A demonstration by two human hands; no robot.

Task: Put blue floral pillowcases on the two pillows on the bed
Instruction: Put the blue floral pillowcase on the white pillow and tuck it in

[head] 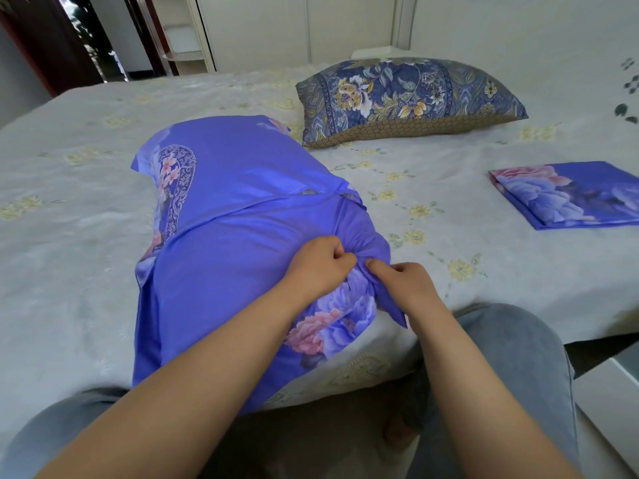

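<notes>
- Pinching bunched pillowcase (242,216) corner w/ both: left hand (320,267), right hand (403,285).
- I'd tug evenly, seat the corner (2nd pillow (408,98) waits).

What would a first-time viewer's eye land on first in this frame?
The big bright blue floral pillowcase stretched over the near pillow fills the centre, with the left hand and right hand pinching bunched fabric at its near right corner. Behind it, toward the headboard, lies a second pillow in a darker patterned cover, and a folded blue floral pillowcase lies flat at the right on the bed.
</notes>
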